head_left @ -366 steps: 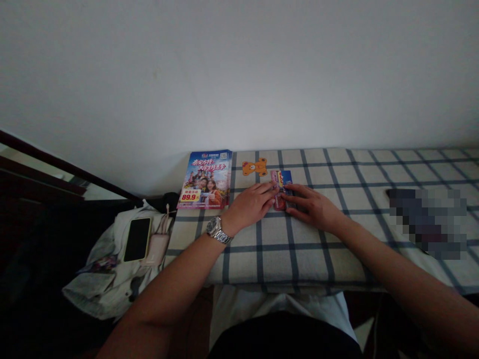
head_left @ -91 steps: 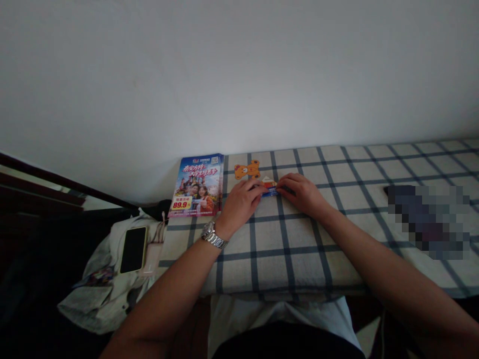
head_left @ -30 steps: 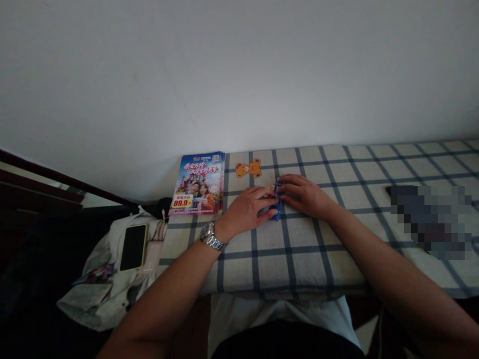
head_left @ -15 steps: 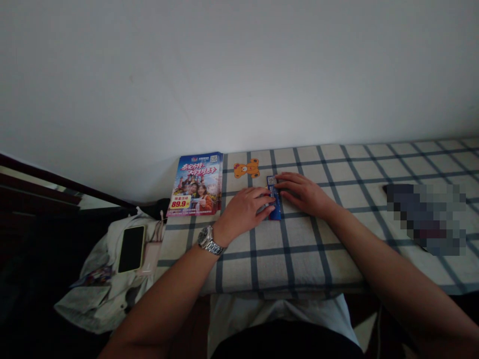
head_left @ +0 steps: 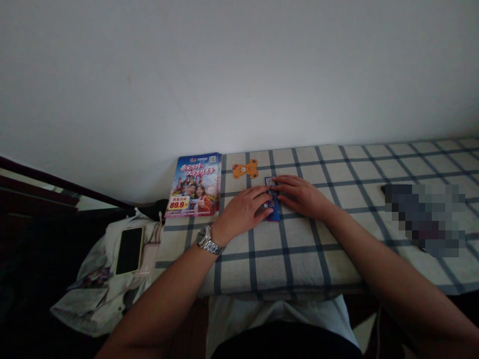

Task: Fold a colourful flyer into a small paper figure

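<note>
A narrow folded flyer point(head_left: 275, 213), blue with a QR code at its far end, lies on the checked cloth between my hands. My left hand point(head_left: 245, 209), with a metal watch point(head_left: 208, 240) at the wrist, has its curved fingers and thumb on the flyer's left part. From the right, my right hand point(head_left: 299, 196) rests its bent fingers on the same strip, near its upper half. The fingers of both hands cover much of the flyer's middle. To the left of my left hand is a stack of printed flyers point(head_left: 194, 184).
An orange bear cutout point(head_left: 245, 169) lies near the wall point(head_left: 239, 75). At the right, a dark pixelated object point(head_left: 419, 214) is on the checked cloth point(head_left: 299, 259). Lower left, a phone point(head_left: 129, 250) and a pink power bank point(head_left: 147, 260) sit on pale fabric point(head_left: 86, 304).
My right hand's fingers have slid slightly left over the folded flyer, closer to my left fingers. My left hand stays at the flyer, its fingers barely shifted.
</note>
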The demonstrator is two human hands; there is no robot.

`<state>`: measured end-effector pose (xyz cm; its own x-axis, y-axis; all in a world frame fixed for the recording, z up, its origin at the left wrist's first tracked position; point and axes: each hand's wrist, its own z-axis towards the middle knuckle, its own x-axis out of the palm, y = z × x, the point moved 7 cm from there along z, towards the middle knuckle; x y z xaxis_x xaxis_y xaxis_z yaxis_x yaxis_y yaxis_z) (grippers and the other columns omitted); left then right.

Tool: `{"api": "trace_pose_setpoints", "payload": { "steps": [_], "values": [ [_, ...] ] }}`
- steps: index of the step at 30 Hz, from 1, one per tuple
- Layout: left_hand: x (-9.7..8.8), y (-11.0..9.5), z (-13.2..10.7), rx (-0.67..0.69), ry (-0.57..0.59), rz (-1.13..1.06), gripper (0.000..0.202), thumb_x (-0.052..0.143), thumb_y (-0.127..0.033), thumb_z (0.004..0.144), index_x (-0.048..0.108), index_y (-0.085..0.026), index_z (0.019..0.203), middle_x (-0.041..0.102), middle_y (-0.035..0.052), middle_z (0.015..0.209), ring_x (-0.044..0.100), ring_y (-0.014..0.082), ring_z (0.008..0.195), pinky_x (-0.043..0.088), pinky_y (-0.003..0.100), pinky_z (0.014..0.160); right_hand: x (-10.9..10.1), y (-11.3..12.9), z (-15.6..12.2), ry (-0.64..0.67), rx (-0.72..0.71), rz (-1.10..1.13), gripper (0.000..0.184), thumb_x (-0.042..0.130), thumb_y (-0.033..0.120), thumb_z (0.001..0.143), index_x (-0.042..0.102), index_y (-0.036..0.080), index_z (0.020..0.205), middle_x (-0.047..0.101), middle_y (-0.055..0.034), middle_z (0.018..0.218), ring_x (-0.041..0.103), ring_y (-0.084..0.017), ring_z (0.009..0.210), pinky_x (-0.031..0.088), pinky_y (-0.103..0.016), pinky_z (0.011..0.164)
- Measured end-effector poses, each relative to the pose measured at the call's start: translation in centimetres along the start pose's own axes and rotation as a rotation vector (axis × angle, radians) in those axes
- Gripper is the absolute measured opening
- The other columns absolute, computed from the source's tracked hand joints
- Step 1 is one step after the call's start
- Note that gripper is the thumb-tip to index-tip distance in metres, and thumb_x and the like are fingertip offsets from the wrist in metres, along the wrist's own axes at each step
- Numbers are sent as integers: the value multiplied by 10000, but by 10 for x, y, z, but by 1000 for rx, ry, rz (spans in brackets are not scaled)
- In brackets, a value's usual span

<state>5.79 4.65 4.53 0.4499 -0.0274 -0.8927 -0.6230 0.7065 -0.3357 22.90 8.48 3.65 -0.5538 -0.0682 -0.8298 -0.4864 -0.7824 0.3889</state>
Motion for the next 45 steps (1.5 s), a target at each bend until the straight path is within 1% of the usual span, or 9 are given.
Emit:
{"api": "trace_pose_setpoints", "payload": {
  "steps": [8,15,20,26,31,34,37,45],
  "values": [
    [1,0,0,-2,2,6,320,622,-367,1060,648,-211,1339,625,95,1478,603,283,1358,518,497,1178,1,0,0,14,14,-13,342,602,295,1049,690,266,1378,637,-117,1517,593,-323,1419,512,-581,1176],
    [-1,-1,1,-16,3,-20,292,585,-368,1080,661,-210,1314,624,94,1481,615,264,1353,535,472,1171,1,1,1,22,13,-27,356,611,305,1045,675,288,1395,639,-100,1517,589,-324,1420,507,-589,1177],
    [0,1,0,-21,1,-33,278,581,-352,1084,660,-210,1309,619,90,1491,619,257,1354,542,467,1167,2,1,1,30,8,-52,354,602,312,1049,679,258,1390,639,-118,1513,591,-329,1413,506,-579,1177],
    [4,4,0,-25,9,-20,287,658,-306,1043,656,-217,1316,609,81,1505,620,261,1348,544,461,1164,2,1,1,30,4,-57,358,602,317,1048,681,255,1392,642,-120,1506,597,-333,1403,516,-576,1165],
    [5,7,1,-42,14,-37,298,701,-305,1016,669,-231,1303,616,75,1502,624,259,1348,544,459,1163,2,2,1,28,13,-49,336,603,314,1048,689,258,1368,643,-119,1503,604,-334,1397,521,-579,1156],
    [5,8,0,-50,9,-60,293,694,-320,1022,674,-239,1303,612,67,1512,619,252,1359,535,453,1173,0,3,2,-12,46,-43,302,640,327,1030,705,252,1316,655,-120,1485,621,-332,1375,531,-571,1143],
    [5,9,0,-60,10,-68,291,676,-335,1034,674,-238,1309,611,66,1516,616,250,1365,531,451,1176,0,5,2,-41,73,-52,310,702,357,995,710,243,1283,662,-124,1470,631,-336,1355,534,-564,1136],
    [5,10,0,-63,11,-71,302,688,-288,1025,668,-240,1322,605,63,1532,614,244,1378,529,443,1180,1,5,3,-44,71,-58,339,731,356,973,702,244,1291,667,-127,1451,634,-338,1342,539,-551,1127]
  ]
}}
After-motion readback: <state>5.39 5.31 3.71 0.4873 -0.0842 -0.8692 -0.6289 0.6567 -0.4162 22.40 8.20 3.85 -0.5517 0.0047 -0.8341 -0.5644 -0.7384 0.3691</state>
